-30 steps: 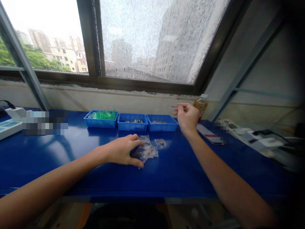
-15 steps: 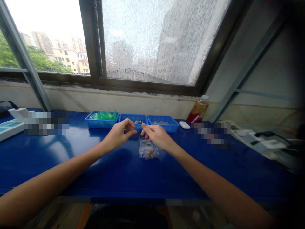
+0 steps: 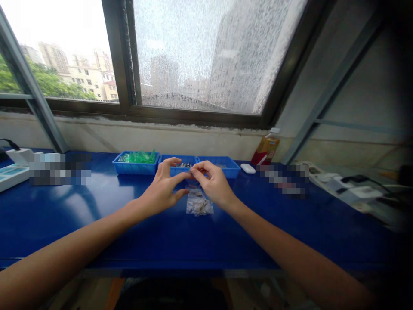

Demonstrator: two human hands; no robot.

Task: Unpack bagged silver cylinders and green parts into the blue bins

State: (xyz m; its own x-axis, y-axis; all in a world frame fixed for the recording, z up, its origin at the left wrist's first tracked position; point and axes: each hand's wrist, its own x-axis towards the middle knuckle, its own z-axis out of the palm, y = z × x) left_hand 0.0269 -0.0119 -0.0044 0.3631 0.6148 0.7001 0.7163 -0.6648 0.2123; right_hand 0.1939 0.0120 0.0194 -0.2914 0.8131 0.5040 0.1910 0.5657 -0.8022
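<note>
Two hands at the centre of the frame. Compared with half a second earlier, the left hand (image 3: 165, 185) has opened: its thumb has dropped away from the forefinger, leaving these fingers apart, and the forefinger now reaches the fingertips of the right hand (image 3: 215, 186). The right thumb and forefinger are together; what they grip cannot be told. Clear bags (image 3: 200, 206) lie just below, on the desk (image 3: 180, 243). The hands partly screen the middle tray (image 3: 164, 159) and right tray (image 3: 229, 167); the green-filled tray (image 3: 135, 168) stands unobstructed, left of centre. Right of centre: white case (image 3: 248, 168), bottle (image 3: 266, 150).
</note>
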